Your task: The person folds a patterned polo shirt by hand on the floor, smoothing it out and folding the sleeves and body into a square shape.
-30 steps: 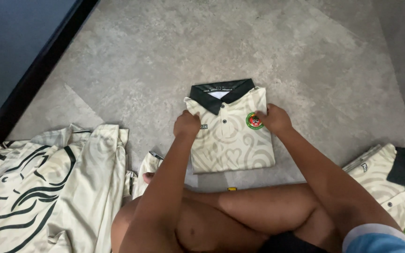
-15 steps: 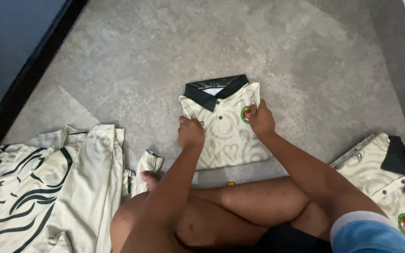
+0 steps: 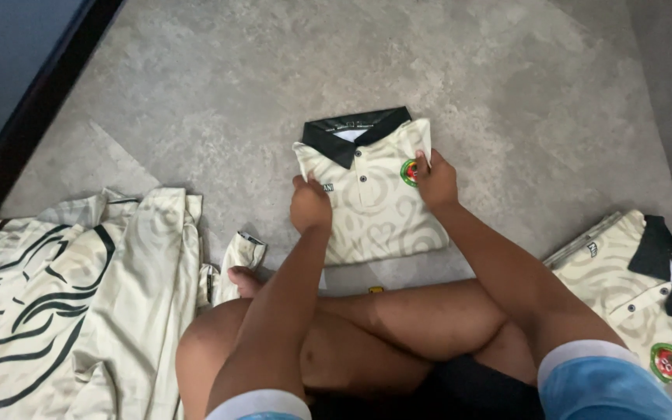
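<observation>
Where grey floor [image 3: 507, 70] spreads, folded shirt [image 3: 375, 202] lies.

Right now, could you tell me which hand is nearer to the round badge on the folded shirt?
Right. The right hand touches the badge; the left hand grips the shirt's opposite edge.

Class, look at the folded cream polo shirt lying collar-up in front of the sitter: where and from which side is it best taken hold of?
Grip the folded shirt at its two long side edges, where the left hand and right hand already sit, coming from the sitter's near side. It lies flat on the floor, a narrow rectangle, so side grips probably keep the fold intact.
</observation>
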